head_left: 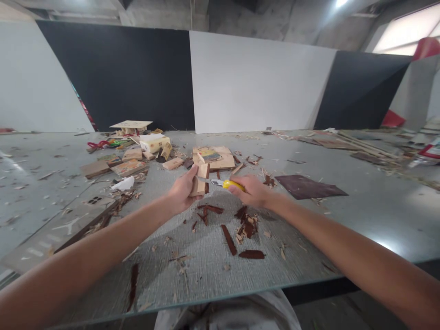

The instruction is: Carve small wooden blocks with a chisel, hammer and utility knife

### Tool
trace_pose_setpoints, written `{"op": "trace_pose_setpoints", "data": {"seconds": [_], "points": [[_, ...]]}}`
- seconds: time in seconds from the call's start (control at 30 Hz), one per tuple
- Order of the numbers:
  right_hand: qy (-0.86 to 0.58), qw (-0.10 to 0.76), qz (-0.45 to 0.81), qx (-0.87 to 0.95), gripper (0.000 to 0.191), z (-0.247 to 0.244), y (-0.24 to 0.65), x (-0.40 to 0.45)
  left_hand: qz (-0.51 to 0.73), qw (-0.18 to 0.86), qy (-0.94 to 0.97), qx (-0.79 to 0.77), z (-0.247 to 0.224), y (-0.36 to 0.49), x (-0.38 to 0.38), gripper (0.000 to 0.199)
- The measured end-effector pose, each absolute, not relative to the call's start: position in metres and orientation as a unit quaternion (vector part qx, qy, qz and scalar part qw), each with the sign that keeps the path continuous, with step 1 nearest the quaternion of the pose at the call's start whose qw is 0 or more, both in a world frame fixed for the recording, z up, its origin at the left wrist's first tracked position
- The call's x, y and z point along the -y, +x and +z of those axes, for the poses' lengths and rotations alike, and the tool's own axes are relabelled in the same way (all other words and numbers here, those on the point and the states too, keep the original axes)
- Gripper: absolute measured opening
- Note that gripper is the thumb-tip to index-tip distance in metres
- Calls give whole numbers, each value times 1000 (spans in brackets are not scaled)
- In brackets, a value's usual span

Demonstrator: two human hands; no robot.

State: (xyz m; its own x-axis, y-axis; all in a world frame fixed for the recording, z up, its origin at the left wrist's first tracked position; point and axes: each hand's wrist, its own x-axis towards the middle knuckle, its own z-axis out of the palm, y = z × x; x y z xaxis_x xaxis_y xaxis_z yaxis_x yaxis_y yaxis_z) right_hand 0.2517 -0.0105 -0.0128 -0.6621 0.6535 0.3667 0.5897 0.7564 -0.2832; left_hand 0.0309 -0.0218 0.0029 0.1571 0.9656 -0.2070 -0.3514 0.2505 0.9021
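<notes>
My left hand [184,189] is closed round a small flat piece of wood [198,183] with a dark brown right edge, held up over the table. In my right hand [252,190] is a utility knife [228,184] with a yellow handle. Its blade points left and lies at the face of the wood; whether it cuts in, I cannot tell. Beneath both hands, dark brown strips [228,239] and a small heap of shavings [248,225] lie on the textured tabletop [202,279]. Beyond the wood sits a pale wooden board [223,158] with a coloured picture on it.
Wood blocks [132,155] and a crumpled white tissue [123,184] lie at the left, near a grey box [72,224]. To the right is a dark brown sheet [309,187]. Long strips [360,146] are piled farther right. Black and white panels [257,82] stand behind.
</notes>
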Motion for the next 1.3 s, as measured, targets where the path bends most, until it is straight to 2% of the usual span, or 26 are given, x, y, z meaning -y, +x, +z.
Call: {"op": "trace_pose_setpoints", "data": {"seconds": [0.13,0.43,0.8,0.97,1.07,1.2,1.3], "points": [[-329,237,68,912,39,-14,251,10,521,631,371,-440,0,34,22,33],[-351,220,31,910,42,-17,256,2,463,602,390,-521,0,34,30,39],[-365,244,2,898,46,-21,249,-4,451,659,360,-482,-3,32,27,38],[-520,269,16,810,50,-21,274,-26,408,711,424,-386,10,36,44,42],[-554,302,1,775,51,-16,293,-35,441,688,425,-389,16,37,45,45],[-514,367,21,775,47,-9,289,-27,471,642,388,-464,9,31,29,41],[-440,352,80,822,42,-9,274,-13,505,618,365,-480,1,27,17,36]]}}
